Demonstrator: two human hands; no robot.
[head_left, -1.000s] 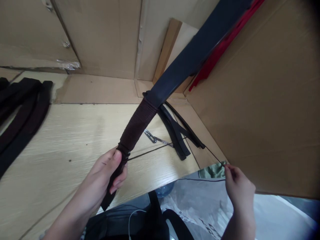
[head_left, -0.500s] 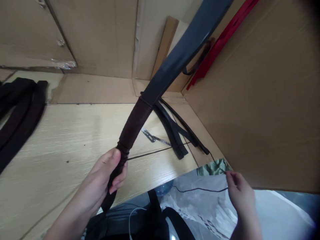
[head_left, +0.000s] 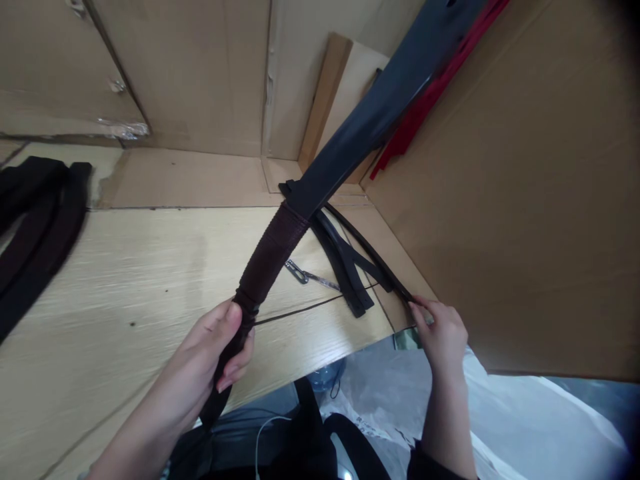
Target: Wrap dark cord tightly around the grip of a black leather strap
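Wooden tabletop (head_left: 125, 267): dark wrapped handle (head_left: 270, 257), long axis 7-to-1 o'clock, gripped by left hand (head_left: 200, 340), fingers curled around. Right hand (head_left: 440, 337) at 3 o'clock, fingertips pinching thin black cord (head_left: 310, 307).

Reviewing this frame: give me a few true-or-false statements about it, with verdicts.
The left hand grips a brown cord-wrapped handle on a long flat dark blue blade. True.
The right hand holds a small metal clip. False: the clip lies apart from it, and the fingertips reach a thin black strip.
A narrow red strip lies flat on the table. False: it stands behind the blade.
Flat black straps lie on the light wood-grain table. True.
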